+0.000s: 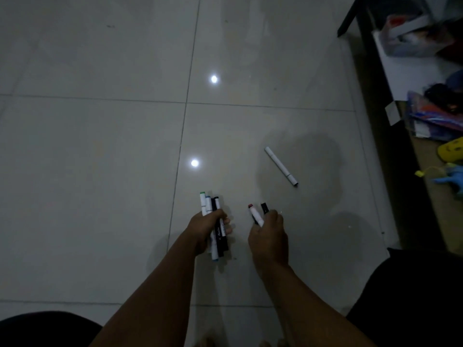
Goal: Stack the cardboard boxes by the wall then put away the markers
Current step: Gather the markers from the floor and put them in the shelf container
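Note:
My left hand (209,229) grips a bundle of several markers (217,237), white and black barrels, one with a green cap pointing away from me. My right hand (269,240) is closed on two markers (256,214), a white one with a red cap and a black one. One more white marker (281,166) lies alone on the tiled floor, up and to the right of my right hand, a short way beyond it. No cardboard boxes are in sight.
The pale tiled floor (112,159) stretches ahead and to the left. A low dark-edged shelf (390,136) runs along the right side, holding a clear plastic bin (411,33), coloured books (436,118) and toys (451,171). My dark-clothed knees fill the bottom corners.

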